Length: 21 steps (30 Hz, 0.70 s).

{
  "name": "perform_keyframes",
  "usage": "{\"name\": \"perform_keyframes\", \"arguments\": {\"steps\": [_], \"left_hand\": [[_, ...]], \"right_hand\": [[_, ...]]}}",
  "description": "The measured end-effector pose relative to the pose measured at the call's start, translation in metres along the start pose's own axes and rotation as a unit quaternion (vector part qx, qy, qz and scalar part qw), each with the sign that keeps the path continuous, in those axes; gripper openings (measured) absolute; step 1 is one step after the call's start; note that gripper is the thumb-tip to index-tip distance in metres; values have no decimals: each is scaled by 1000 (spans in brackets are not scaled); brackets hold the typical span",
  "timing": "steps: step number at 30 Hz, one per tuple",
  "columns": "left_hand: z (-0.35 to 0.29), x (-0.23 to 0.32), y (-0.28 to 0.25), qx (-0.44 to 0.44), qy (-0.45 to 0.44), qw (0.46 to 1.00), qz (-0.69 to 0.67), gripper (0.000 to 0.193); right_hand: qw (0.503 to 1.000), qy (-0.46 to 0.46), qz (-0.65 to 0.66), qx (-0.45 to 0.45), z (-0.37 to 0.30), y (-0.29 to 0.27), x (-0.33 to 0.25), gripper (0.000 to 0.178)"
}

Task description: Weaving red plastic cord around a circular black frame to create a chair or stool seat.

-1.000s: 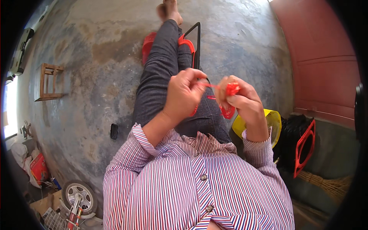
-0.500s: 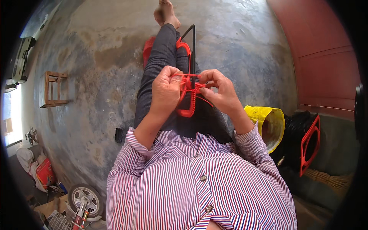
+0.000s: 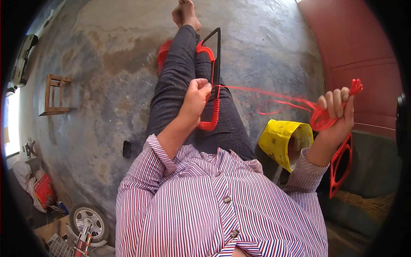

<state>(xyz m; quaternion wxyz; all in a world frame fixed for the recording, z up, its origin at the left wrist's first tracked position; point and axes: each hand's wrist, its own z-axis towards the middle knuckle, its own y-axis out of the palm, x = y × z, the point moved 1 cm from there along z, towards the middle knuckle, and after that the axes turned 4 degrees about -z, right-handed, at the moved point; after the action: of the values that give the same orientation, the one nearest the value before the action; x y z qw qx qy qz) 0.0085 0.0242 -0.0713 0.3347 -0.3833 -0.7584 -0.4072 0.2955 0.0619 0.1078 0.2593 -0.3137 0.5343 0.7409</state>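
Note:
A slim black frame (image 3: 218, 55) with a curved red part (image 3: 205, 51) near its far end lies over my legs. Its near end is a bend (image 3: 209, 125) closely wound with red cord. My left hand (image 3: 197, 97) pinches the frame just above the winding. Far out to the right, my right hand (image 3: 336, 112) is closed round a looped bundle of red cord (image 3: 323, 121). From that bundle a strand (image 3: 265, 91) runs taut to the top of the winding. A loose cord end hangs below the strand.
Beside my right forearm stands a yellow bag (image 3: 278, 139), with a red-rimmed black reel (image 3: 341, 167) behind it. A small wooden stool (image 3: 55, 95) lies to the left. At lower left are a spoked wheel (image 3: 89, 222) and a red bag (image 3: 44, 190). Something red (image 3: 163, 53) sits beside my leg.
My right hand has swung from the frame far out to the right, carrying the cord bundle and drawing the strand straight. My left hand stays by the frame.

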Motion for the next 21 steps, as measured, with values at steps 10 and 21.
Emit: {"name": "perform_keyframes", "arguments": {"steps": [10,21], "left_hand": [[7,4,-5,-90,-107,984,-113,28],[4,3,-8,-126,-107,981,-96,36]], "right_hand": [[960,150,-229,57,-85,-13,-3,27],[962,12,-36,271,-73,-138,-14,26]]}}
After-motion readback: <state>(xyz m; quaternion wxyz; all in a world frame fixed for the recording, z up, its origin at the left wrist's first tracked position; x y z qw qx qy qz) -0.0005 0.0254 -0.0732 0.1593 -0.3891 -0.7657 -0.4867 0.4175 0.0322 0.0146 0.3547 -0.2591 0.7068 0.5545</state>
